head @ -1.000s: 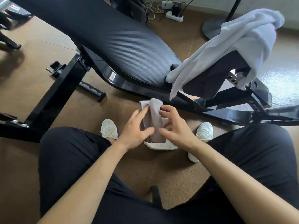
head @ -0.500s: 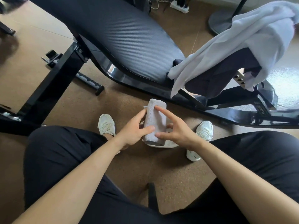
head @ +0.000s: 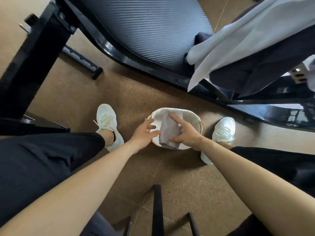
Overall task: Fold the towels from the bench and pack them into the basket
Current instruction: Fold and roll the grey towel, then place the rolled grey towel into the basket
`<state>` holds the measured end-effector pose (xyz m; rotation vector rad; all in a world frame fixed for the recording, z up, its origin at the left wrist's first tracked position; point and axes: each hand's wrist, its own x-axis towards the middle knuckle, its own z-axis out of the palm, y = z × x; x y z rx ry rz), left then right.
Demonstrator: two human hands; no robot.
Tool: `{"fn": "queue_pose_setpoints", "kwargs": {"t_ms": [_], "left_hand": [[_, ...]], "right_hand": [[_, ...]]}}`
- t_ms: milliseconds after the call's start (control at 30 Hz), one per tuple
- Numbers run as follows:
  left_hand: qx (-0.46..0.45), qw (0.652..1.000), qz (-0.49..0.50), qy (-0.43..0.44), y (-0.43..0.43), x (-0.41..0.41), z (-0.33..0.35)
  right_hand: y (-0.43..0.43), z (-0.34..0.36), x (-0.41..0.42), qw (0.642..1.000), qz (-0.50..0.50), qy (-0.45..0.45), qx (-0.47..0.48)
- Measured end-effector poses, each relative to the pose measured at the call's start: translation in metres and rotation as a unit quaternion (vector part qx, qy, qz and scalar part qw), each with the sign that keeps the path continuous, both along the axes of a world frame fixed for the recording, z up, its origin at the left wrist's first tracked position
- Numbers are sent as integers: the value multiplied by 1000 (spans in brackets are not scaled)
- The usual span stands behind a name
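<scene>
Packing step: folded grey towel point(head: 168, 132) is pressed into the basket point(head: 192, 116) on the floor point(head: 119, 92) by the spread right hand point(head: 185, 133), left hand point(head: 144, 132) held open at its rim; white towel point(head: 238, 40) on the surface point(head: 144, 23) is judged next for folding.

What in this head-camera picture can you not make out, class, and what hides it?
Inside of the basket, head view: covered by the grey towel, left hand and right hand.
White towel, head view: cut off by the top and right edges.
Dark cloth beneath it: mostly covered, so towel or not is unclear.
Bench: runs off the top edge.
</scene>
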<state>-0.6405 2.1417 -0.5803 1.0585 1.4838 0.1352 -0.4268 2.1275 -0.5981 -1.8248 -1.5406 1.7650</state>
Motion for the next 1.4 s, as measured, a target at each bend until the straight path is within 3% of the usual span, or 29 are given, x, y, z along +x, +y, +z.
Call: {"fn": "queue_pose_setpoints", "kwargs": {"t_ms": [133,267,433,600,733,867,1033,1167,1400], "left_hand": [[18,994,62,87,8,-10,-46],[22,986,68,152,23,-8,-84],[14,990,34,137,37,-5,-123],[3,989,49,138,40,-16,-147],[-12,989,71,125,41,-19,-150],[-15,991,73,110,41,-20,-149],[-11,992,72,101,41,-22,-147],[-13,993,80,86,40,-23,-147],[-22,994,70,84,43,-24,-147]], "right_hand": [[7,-61,3,998,21,-62,-4],[16,-114,-4,997,31,-68,5],[22,-164,-24,994,70,-69,39],[29,-201,-40,980,132,-140,55],[28,-215,-45,951,193,-228,82],[26,-210,-42,868,252,-371,213],[22,-208,-35,830,338,-330,296],[29,-213,-38,841,365,-315,246],[47,-205,-56,822,410,-353,178]]}}
